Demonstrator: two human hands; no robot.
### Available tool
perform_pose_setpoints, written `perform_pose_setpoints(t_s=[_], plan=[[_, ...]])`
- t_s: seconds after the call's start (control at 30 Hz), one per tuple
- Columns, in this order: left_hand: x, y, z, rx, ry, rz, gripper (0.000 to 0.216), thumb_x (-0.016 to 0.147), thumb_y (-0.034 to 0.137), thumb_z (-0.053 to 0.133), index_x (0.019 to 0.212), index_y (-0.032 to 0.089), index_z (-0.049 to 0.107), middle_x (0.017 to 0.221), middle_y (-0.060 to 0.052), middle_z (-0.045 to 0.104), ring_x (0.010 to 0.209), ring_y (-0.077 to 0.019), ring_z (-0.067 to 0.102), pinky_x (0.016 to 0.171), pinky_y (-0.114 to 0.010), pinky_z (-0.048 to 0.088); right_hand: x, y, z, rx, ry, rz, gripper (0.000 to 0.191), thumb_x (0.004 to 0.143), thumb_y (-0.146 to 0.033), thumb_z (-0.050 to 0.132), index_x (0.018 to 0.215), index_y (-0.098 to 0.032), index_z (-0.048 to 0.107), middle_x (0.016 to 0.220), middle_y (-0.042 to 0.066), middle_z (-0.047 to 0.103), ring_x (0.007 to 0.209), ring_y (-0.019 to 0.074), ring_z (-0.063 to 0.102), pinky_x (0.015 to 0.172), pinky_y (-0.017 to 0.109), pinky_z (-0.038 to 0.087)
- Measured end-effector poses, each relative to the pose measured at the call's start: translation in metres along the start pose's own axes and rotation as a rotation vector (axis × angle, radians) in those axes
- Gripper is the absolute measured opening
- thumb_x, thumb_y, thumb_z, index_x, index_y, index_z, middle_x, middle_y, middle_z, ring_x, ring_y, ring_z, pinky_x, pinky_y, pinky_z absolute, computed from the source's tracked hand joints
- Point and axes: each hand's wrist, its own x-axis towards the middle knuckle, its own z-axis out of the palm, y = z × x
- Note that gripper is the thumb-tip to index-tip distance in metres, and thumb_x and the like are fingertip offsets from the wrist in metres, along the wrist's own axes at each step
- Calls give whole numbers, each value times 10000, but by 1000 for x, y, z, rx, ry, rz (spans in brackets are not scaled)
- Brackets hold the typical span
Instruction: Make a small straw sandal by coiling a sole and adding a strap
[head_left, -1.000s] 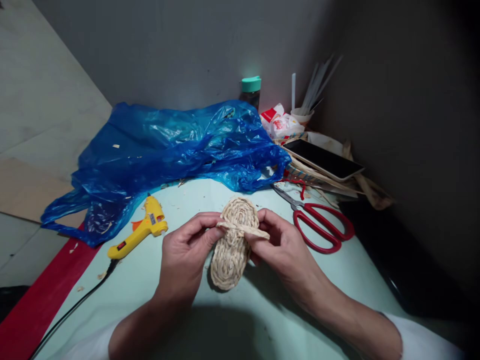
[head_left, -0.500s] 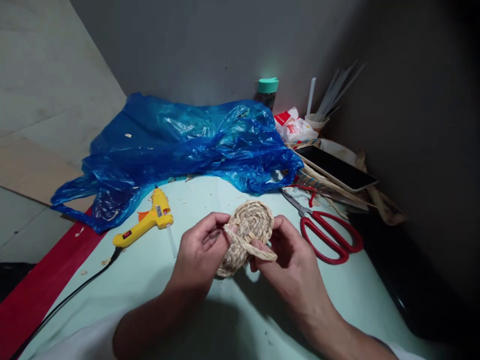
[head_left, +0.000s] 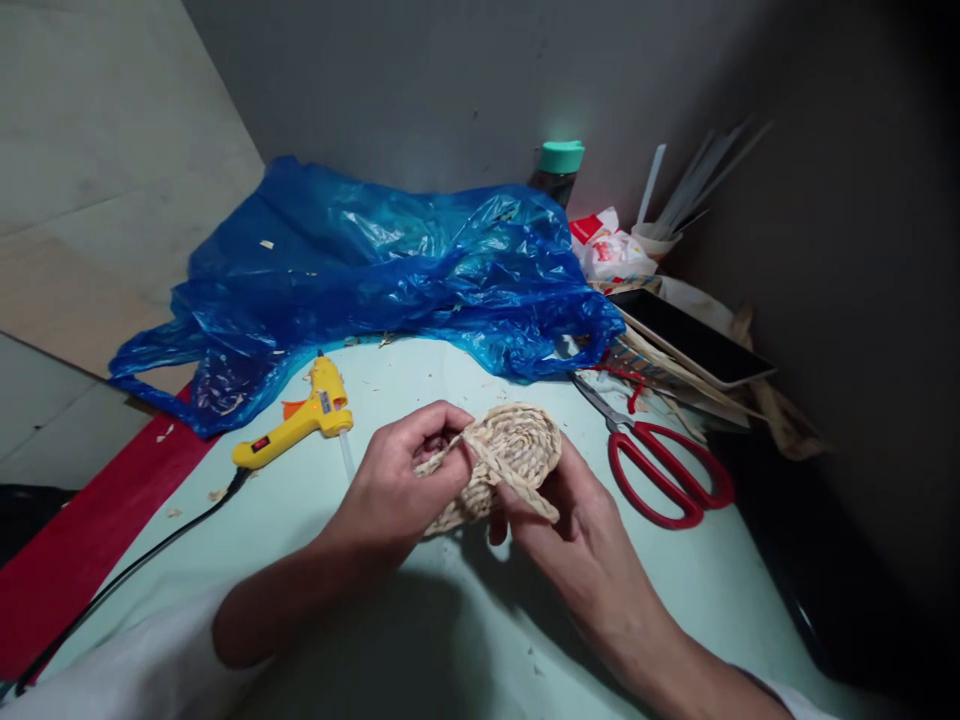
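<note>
A small woven straw sole (head_left: 516, 448) is tilted up off the pale green table (head_left: 450, 640) between my two hands. My left hand (head_left: 397, 490) is closed on its near left edge, fingers pinching one end of a flat braided straw strap (head_left: 510, 470). My right hand (head_left: 562, 510) is closed under the sole's right side, thumb pressing the strap's other end. The strap runs slantwise across the sole's top.
A yellow glue gun (head_left: 300, 425) with a black cord lies left of my hands. Red-handled scissors (head_left: 660, 465) lie to the right. A crumpled blue plastic bag (head_left: 375, 275) fills the back. Behind it are a teal-capped bottle (head_left: 559, 170), a cup of sticks (head_left: 656, 235) and a phone (head_left: 694, 335).
The sole has been raised and tipped from lying flat to tilted. The strap now slants across it instead of crossing straight. My view has shifted a little left.
</note>
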Motion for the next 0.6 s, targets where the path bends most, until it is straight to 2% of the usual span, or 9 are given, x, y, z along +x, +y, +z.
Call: perform_pose_setpoints(t_s=[0.13,0.23,0.33,0.4,0.5,0.6], plan=[[1,5,-7,54,-50,9,56,789,214,597,805,175,633,725,-8,621,656,-131,557,591,-209,449,-1,0,0,-61,-40,15,381,756,-202,631,1122,-215,523,880,25,659,726,181,618,628,282,489],[2,9,-11,74,-38,32,54,786,220,600,783,176,632,744,-18,644,678,-144,585,598,-210,462,-1,1,-2,-116,-72,0,464,785,-246,677,1215,-253,500,971,35,649,812,202,626,738,317,516],[5,13,-19,80,-25,65,57,781,222,608,779,179,645,677,-4,629,600,-129,563,540,-195,437,-1,0,-7,-195,-120,-67,591,812,-351,700,1335,-273,436,1050,56,620,872,221,602,829,365,514],[7,16,-25,77,-29,81,67,779,232,615,772,179,655,610,13,606,511,-103,508,483,-182,391,0,-1,-11,-219,-154,-120,641,850,-372,652,1412,-265,364,1132,80,589,909,230,584,864,388,510],[9,19,-35,70,-75,83,89,777,257,631,740,181,659,545,37,565,422,-67,414,441,-173,340,0,-2,-16,-201,-190,-209,584,924,-342,524,1458,-256,305,1291,106,516,1004,239,565,935,408,487],[9,20,-41,92,-158,58,104,785,265,627,733,184,667,550,35,557,423,-61,402,421,-165,304,-1,-3,-19,-161,-173,-269,467,951,-332,492,1399,-268,379,1373,98,474,1126,249,538,983,392,464]])
